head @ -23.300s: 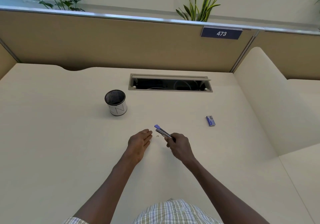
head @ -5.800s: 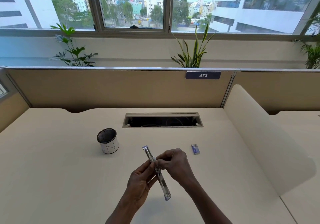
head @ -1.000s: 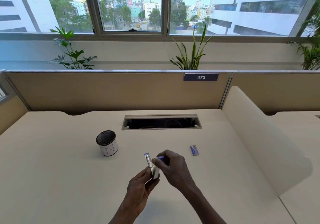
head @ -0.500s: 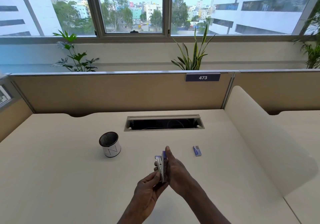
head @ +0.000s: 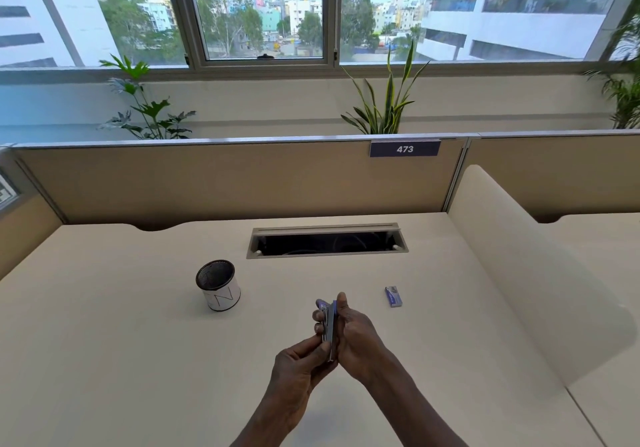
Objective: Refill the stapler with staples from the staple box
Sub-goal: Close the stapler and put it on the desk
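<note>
A small purple and silver stapler (head: 328, 325) stands nearly upright above the desk, folded shut, held between both hands. My right hand (head: 353, 336) wraps its right side with the fingers curled over the top. My left hand (head: 301, 365) pinches its lower end from below. The small blue staple box (head: 393, 296) lies flat on the desk to the right of my hands, apart from them.
A black mesh cup with a white band (head: 219, 289) stands on the beige desk (head: 104, 342) to the left. A cable slot (head: 327, 243) is recessed behind. A rounded divider (head: 540, 273) rises at the right; a partition (head: 225, 183) closes the back.
The stapler, swung open and long earlier, has been folded shut between my hands and now stands upright. Both hands stay on it; the staple box has not moved.
</note>
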